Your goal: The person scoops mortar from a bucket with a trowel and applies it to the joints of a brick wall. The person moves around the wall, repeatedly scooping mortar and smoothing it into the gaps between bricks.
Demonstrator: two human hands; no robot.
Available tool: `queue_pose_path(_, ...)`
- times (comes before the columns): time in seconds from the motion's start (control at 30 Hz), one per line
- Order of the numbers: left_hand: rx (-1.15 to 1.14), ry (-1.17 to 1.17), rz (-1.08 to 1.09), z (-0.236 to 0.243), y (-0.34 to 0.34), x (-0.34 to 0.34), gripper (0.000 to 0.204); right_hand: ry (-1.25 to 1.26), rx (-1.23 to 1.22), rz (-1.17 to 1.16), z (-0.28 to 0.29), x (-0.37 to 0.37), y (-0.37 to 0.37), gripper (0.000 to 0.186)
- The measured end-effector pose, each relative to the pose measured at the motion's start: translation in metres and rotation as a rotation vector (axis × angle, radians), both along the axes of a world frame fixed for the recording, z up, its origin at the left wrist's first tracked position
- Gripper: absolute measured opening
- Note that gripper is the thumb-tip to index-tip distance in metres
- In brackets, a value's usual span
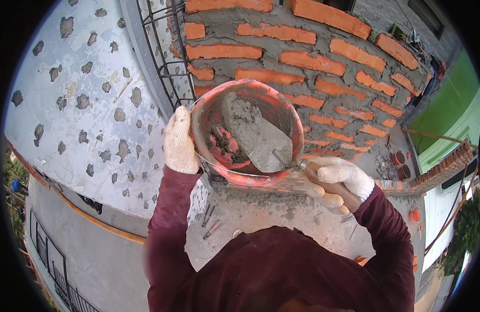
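My gloved left hand grips the left rim of an orange-red bucket, beside its wire handle. Inside the bucket, a mortar-coated trowel blade lies tilted, with wet grey mortar on and around it. My gloved right hand is wrapped round the trowel's wooden handle, just outside the bucket's lower right edge.
A brick wall with rough mortar joints rises ahead, beside a rebar cage. A speckled grey wall stands left. Tools lie on the concrete floor; small buckets and a low brick wall are right.
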State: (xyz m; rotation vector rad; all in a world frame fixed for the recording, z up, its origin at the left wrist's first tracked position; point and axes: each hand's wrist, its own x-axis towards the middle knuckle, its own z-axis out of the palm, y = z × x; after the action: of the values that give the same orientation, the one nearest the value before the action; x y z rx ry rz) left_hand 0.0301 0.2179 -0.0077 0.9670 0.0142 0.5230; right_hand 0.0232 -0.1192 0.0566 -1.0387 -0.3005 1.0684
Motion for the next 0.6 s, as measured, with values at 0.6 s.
queue_pose_path(0.6,0.040,0.002,-0.218,0.026,0.026,0.054,0.031,-1.546,-1.178,-0.440,0.278,0.106,0.047,0.033)
